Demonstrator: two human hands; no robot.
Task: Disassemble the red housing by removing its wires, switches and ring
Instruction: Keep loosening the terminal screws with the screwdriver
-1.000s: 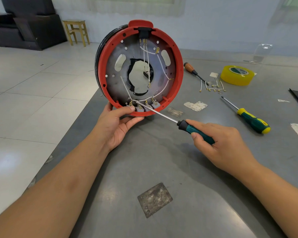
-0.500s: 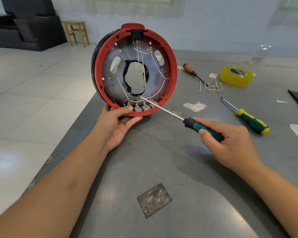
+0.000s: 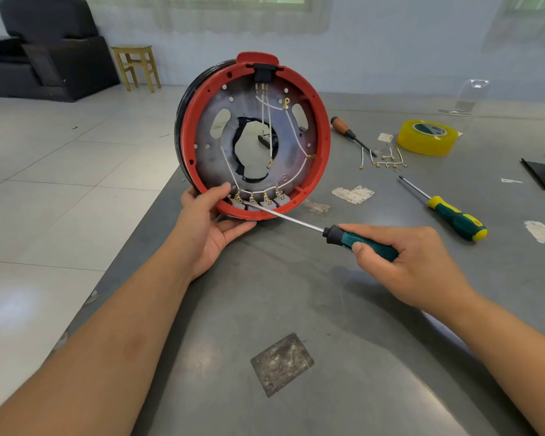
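- Red housing stood on edge on the grey table, open side toward the camera, propped at its lower rim by the left hand
- Left thumb hooked over the rim's inner edge, remaining fingers curled under the rim from below: gripping the housing
- Inside the rim, a grey metal plate with round holes, two oval slots and a jagged black-edged opening at its centre
- White wires running from a black block at the top down to brass terminals, some crossing the central opening
- Row of small grey switches along the bottom rim, just right of the left thumb
- Right hand wrapped round the green-and-black handle of a screwdriver; shaft reaching up-left, tip at the switch nearest the left thumb
- Black ring behind the red rim, visible only as a sliver on the left side
- Exact contact point of the tip hard to make out among the terminals
- Beyond the right-hand fingers: second screwdriver with yellow ends, wooden-handled tool, loose wires, yellow tape roll
- Dark object at the right edge, cut off by the frame
- Small thing seen through the central opening, unclear
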